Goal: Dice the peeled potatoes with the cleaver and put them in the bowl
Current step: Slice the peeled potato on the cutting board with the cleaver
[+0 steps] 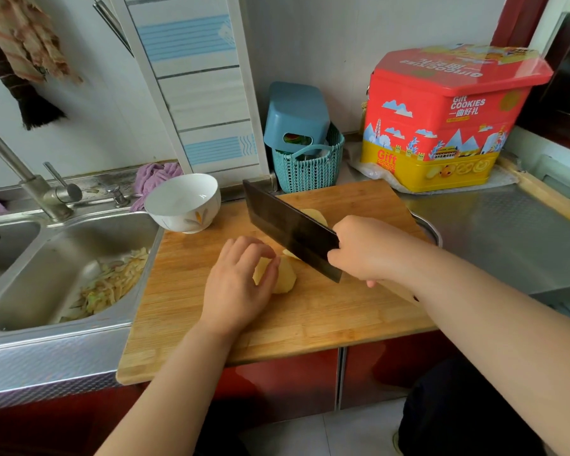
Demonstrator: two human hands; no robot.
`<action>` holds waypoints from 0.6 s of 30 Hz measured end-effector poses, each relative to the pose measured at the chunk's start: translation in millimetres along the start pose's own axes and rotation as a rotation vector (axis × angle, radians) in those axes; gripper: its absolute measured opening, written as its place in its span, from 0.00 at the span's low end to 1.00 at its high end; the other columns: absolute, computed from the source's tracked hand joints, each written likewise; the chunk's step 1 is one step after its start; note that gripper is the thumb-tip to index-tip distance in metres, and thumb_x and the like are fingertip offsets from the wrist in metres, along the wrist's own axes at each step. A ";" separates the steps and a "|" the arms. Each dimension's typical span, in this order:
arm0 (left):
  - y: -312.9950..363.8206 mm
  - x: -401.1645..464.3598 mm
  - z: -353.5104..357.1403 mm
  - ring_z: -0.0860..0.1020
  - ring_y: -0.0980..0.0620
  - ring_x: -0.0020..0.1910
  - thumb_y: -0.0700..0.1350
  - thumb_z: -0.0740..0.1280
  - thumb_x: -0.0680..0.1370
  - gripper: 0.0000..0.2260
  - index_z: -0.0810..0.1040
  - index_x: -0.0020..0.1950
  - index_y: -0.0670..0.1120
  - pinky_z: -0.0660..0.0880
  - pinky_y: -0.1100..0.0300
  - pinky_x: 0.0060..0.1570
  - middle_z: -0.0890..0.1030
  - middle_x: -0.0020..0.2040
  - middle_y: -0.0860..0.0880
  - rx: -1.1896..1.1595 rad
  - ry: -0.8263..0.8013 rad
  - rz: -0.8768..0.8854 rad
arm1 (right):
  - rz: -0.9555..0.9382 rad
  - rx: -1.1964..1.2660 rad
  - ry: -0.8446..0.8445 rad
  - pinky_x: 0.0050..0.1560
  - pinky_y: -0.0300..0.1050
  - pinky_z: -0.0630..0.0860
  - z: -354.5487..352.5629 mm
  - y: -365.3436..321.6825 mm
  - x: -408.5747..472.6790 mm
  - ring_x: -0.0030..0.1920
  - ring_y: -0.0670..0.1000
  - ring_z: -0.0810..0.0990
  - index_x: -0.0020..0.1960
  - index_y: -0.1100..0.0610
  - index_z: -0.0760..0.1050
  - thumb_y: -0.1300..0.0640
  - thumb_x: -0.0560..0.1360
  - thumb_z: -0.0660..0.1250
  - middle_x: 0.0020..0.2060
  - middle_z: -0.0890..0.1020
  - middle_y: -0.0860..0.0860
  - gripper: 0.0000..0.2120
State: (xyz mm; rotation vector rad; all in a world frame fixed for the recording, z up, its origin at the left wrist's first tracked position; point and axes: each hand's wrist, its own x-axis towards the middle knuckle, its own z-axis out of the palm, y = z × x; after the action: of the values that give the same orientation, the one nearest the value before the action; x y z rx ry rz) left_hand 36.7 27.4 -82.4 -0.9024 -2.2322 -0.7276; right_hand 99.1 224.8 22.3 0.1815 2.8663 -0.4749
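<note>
Now your left hand curls over the peeled potato on the cutting board, while your right hand clamps the cleaver above it; the bowl sits behind.

cutting board, potatoes (peeled), bowl

Bare cutting board near front edge | bowl blocks back left corner | basket, cookie tin behind.
</note>
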 end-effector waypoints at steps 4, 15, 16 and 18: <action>-0.9 2.8 2.7 0.72 0.49 0.44 0.46 0.65 0.78 0.06 0.77 0.48 0.44 0.70 0.58 0.41 0.77 0.47 0.50 0.058 -0.069 0.028 | 0.017 0.024 -0.076 0.29 0.39 0.73 8.5 -7.0 2.8 0.26 0.51 0.79 0.52 0.59 0.72 0.59 0.80 0.58 0.31 0.75 0.54 0.05; -0.5 3.2 6.4 0.72 0.50 0.44 0.48 0.63 0.78 0.09 0.79 0.47 0.44 0.69 0.61 0.42 0.78 0.46 0.50 0.061 -0.081 0.019 | 0.014 0.036 -0.135 0.24 0.37 0.70 2.6 -26.7 5.4 0.24 0.51 0.74 0.37 0.60 0.66 0.64 0.78 0.58 0.30 0.76 0.57 0.11; -0.5 4.2 6.6 0.71 0.50 0.44 0.48 0.63 0.78 0.09 0.78 0.47 0.44 0.68 0.61 0.42 0.78 0.45 0.50 0.063 -0.092 0.018 | 0.014 0.035 -0.133 0.25 0.38 0.70 2.1 -27.4 4.4 0.24 0.51 0.74 0.37 0.60 0.66 0.64 0.78 0.58 0.30 0.76 0.57 0.11; -0.6 6.8 7.4 0.71 0.49 0.43 0.48 0.62 0.77 0.09 0.78 0.47 0.44 0.67 0.61 0.42 0.77 0.45 0.50 0.071 -0.113 0.017 | 0.014 0.031 -0.121 0.26 0.38 0.71 -0.1 -28.7 2.9 0.25 0.52 0.75 0.38 0.59 0.65 0.64 0.78 0.58 0.31 0.77 0.57 0.10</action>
State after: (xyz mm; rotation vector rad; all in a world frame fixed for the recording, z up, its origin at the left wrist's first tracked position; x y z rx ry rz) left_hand 29.9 34.8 -82.6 -0.9480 -2.3306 -0.5994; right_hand 91.7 198.1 30.3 0.1722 2.7393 -0.5100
